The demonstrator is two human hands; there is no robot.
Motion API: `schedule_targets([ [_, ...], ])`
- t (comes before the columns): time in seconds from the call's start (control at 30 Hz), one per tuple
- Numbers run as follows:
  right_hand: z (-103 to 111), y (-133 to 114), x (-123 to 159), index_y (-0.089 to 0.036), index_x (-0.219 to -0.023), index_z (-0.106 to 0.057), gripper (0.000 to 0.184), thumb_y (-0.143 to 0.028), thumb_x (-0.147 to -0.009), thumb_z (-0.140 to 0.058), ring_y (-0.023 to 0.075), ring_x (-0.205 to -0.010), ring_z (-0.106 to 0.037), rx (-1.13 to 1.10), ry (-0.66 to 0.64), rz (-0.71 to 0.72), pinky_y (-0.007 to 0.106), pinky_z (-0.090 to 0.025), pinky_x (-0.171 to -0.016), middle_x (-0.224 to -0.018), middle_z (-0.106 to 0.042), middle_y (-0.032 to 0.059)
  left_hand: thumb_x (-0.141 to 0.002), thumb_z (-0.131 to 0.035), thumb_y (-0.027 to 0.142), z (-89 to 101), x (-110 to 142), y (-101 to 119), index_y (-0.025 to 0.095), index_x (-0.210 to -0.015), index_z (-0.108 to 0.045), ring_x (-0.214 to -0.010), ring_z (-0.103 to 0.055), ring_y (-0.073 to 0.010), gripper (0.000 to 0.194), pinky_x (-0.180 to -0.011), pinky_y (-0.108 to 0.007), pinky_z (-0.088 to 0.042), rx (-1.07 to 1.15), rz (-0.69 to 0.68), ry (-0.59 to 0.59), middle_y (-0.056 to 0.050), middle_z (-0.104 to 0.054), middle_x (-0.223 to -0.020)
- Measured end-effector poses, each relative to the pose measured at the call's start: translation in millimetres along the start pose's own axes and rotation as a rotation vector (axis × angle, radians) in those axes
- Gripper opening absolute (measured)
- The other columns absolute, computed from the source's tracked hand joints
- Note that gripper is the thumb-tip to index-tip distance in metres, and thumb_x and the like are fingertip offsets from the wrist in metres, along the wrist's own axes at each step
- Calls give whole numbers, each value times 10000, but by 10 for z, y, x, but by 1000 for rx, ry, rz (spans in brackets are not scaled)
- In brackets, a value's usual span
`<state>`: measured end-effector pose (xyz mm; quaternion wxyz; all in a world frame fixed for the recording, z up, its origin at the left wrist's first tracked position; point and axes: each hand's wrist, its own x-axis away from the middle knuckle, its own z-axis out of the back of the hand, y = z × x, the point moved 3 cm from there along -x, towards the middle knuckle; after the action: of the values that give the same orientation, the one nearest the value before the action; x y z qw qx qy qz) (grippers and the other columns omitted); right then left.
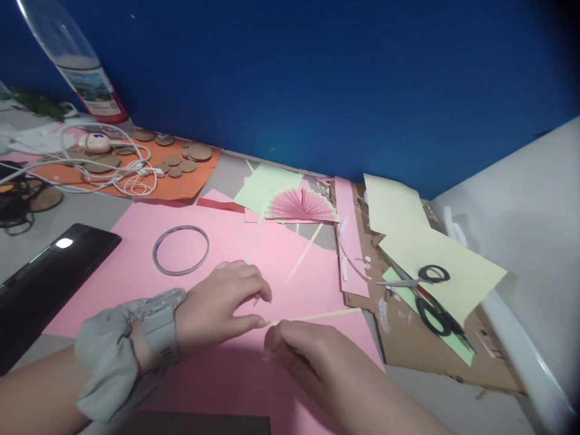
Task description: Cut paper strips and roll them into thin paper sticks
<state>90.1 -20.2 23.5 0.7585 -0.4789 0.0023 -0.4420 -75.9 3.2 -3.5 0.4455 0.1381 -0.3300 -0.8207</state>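
Note:
Over a large pink paper sheet (pixel 312 260) both of my hands come close together. My right hand (pixel 317 356) is closed, thumb and fingers pinching a thin pale yellow paper strip (pixel 335 313) near its left end. The strip's other end stretches right across the pink paper. My left hand (pixel 222 302) is open, its fingers curved and apart from the thumb. Its thumb tip lies by the strip's left end; whether it touches cannot be made out. Another pale strip (pixel 303 254) lies beyond my hands, near a pleated pink paper fan (pixel 302 205).
A grey ring (pixel 156 260) and a black phone (pixel 58 284) lie left. Behind them are cardboard discs on orange paper (pixel 181 190), tangled white cables (pixel 136 175) and a bottle (pixel 97 90). Scissors (pixel 435 302) and pale yellow sheets (pixel 444 260) rest on cardboard (pixel 403 344) at right.

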Motion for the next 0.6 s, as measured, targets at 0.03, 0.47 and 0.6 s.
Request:
schedule_targets([
  [0.03, -1, 1, 4, -210, -729, -502, 191, -184, -895, -410, 106, -623, -474, 19, 4, -11, 207, -293, -540, -685, -575, -51, -775, -616, 340, 1, 1, 2, 228, -920, -560, -838, -482, -166, 191, -767, -308, -306, 0, -1, 1, 15, -558, -875],
  [0.47, -107, 195, -145, -214, -775, -516, 166, -319, -889, -458, 115, -569, -476, 73, 186, -81, 220, -240, -491, -653, -576, -33, -787, -600, 395, 9, 0, 4, 226, -928, -567, -820, -487, -171, 223, -766, -309, -321, 5, -26, 6, 3, -563, -859],
  [0.6, -129, 206, -146, -221, -770, -512, 178, -332, -893, -444, 116, -557, -470, 100, 199, -98, 223, -228, -486, -652, -580, -34, -783, -608, 392, 11, -6, 1, 222, -924, -572, -819, -489, -173, 223, -764, -309, -324, 5, -18, 10, 0, -565, -854],
])
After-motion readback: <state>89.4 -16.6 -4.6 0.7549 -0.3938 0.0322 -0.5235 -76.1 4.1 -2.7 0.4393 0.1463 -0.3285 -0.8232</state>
